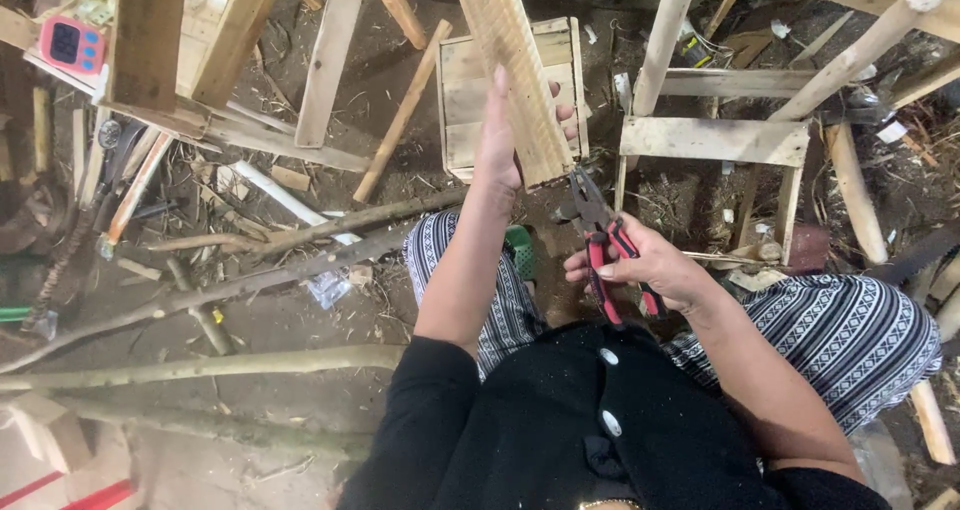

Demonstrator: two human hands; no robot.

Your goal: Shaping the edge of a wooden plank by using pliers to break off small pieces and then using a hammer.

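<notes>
A black buttoned top [600, 430] and striped trousers [850, 335] fill the bottom of the view, so the work is being done seated low over the dirt floor [290, 320].

The left hand [497, 150] is wrapped around a pale wooden slat [515, 65], held up on end with its lower edge just in front of the lap; the fingers are clamped on it, thumb side toward the camera. The right hand [650, 265] is closed on the red handles of a pair of pliers [600, 235], whose dark nose is set right at the bottom corner of the slat (whether a nail is actually gripped there can't be told, it's too small and dark).

As for progress: the slat looks to be mid-way through being worked on at that one corner, nothing pulled free that can be seen. A small slatted crate [460, 100] lies on the floor behind the slat, and a rough pole-legged frame [715, 135] stands to the right, both looking assembled already. Loose branches [200, 295] and offcuts are scattered all around, so plenty of stock appears left.
</notes>
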